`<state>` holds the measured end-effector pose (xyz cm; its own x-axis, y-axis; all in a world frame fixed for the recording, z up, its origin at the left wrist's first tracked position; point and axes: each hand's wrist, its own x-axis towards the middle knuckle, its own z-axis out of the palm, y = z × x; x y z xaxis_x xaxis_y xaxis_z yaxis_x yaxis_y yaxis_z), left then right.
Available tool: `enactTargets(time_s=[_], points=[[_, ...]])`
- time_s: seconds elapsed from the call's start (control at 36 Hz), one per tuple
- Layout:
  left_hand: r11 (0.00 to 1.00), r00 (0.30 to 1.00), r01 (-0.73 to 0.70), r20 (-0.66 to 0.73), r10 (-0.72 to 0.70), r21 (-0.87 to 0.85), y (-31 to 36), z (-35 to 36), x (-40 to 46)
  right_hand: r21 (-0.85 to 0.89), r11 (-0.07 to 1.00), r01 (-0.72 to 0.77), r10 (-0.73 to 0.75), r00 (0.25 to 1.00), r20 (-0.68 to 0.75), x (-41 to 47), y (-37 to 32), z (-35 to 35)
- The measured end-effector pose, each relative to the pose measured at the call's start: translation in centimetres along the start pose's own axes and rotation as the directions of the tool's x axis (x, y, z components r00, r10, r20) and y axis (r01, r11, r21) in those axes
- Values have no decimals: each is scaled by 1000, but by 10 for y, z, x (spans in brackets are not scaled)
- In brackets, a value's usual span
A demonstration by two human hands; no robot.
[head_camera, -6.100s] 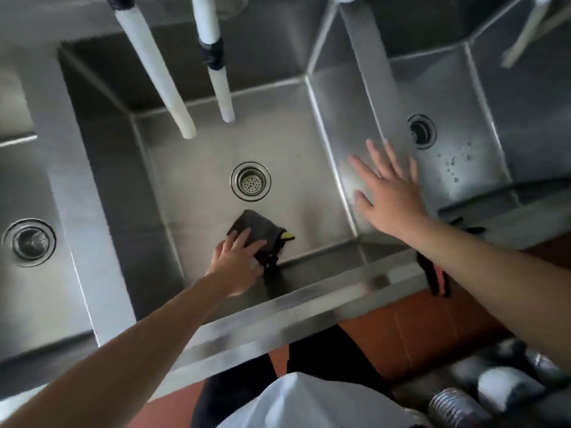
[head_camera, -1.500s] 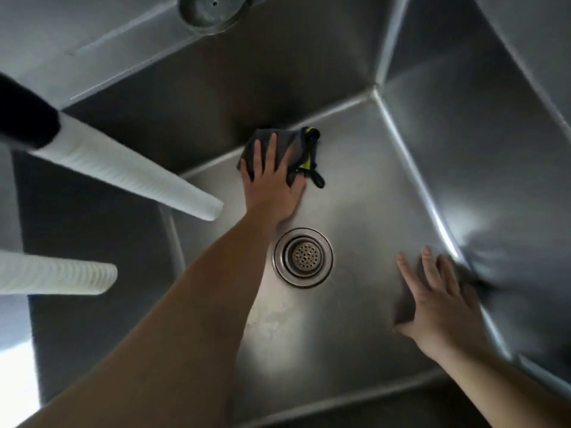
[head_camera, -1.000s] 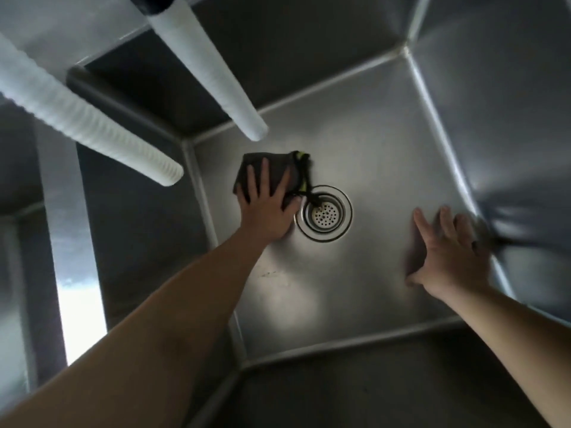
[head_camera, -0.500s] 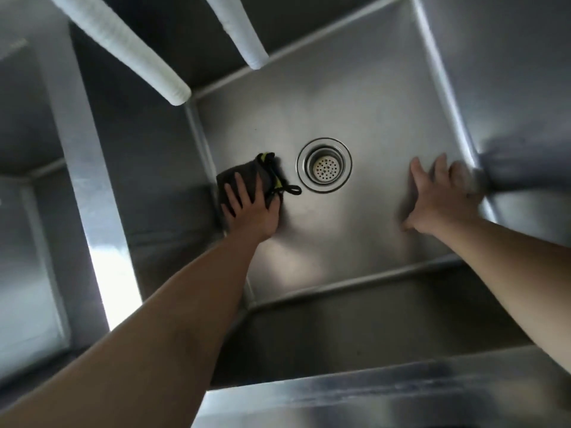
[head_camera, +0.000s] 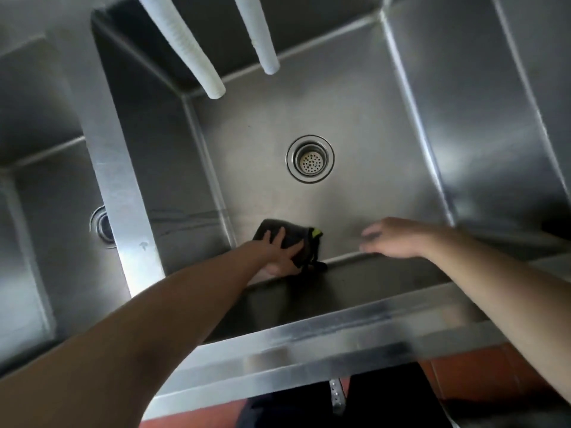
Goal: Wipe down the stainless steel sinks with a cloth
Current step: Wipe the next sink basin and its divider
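Fingers (head_camera: 279, 237) of left hand (head_camera: 273, 259) spread flat on cloth (head_camera: 296, 234) at sink's (head_camera: 355, 112) near edge, right hand (head_camera: 397, 239) loose; advise even pressure, overlapping strokes.

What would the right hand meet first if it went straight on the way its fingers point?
Most likely the dark cloth, at its yellow-green tagged edge, which the left hand presses down. The right hand points left along the sink floor; it is blurred, so its height is unclear.

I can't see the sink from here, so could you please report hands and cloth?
Left hand flat on cloth, front-left corner of sink floor. Right hand empty, blurred, by front wall. Drain and hoses clear of both.
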<state>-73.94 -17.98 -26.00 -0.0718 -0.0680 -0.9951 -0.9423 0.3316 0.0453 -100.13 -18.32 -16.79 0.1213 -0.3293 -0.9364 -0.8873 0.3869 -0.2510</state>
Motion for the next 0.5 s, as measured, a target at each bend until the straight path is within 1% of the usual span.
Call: enactTargets(time_s=[0.03, 0.06, 0.08, 0.11, 0.14, 0.17, 0.19, 0.22, 0.25, 0.28, 0.31, 0.33, 0.39, 0.42, 0.5], points=[[1000, 1000, -4, -29, 4, 12, 0, -8, -6, -4, 1000, 12, -12, 1000, 19, -14, -5, 4], [1000, 993, -9, -119, 10, 7, 1, -15, -12, -1, 1000, 26, -26, 1000, 16, -28, -8, 9], [1000, 963, -25, -270, 21, -12, 2, -21, -17, -2, 999, 39, -39, 999, -7, -41, -11, 14], [999, 901, -45, -434, 26, -32, 2, -25, -21, -20, 999, 48, -49, 998, -50, -55, -11, 20], [997, 822, -63, -568, 28, -41, 0, -28, -24, -71, 996, 47, -56, 989, -133, -66, -10, 27], [997, 753, -74, -656, 36, -30, -4, -30, -24, -155, 988, 29, -69, 963, -260, -76, -8, 34], [997, 726, -76, -685, 52, -5, -11, -32, -22, -251, 968, -4, -100, 910, -402, -84, -5, 41], [997, 744, -71, -664, 72, 28, -17, -32, -21, -323, 946, -41, -142, 841, -522, -91, -1, 47], [996, 781, -66, -618, 90, 62, -23, -31, -19, -349, 935, -65, -176, 770, -614, -96, 5, 54], [995, 809, -57, -580, 97, 87, -27, -29, -16, -335, 940, -69, -194, 700, -688, -99, 10, 59], [994, 815, -57, -571, 102, 98, -29, -26, -13, -304, 951, -62, -197, 637, -745, -101, 15, 65], [993, 802, -72, -586, 112, 91, -31, -23, -10, -271, 961, -49, -192, 586, -787, -101, 19, 70], [988, 761, -152, -636, 132, 23, -33, -20, -9, -228, 973, -32, -183, 493, -850, -98, 20, 79], [980, 769, -198, -623, 141, -22, -33, -21, -10, -206, 978, -31, -170, 457, -873, -96, 19, 81], [958, 864, -275, -456, 212, -76, -25, -22, -19, -137, 990, -15, -121, 385, -915, -94, 17, 83]])
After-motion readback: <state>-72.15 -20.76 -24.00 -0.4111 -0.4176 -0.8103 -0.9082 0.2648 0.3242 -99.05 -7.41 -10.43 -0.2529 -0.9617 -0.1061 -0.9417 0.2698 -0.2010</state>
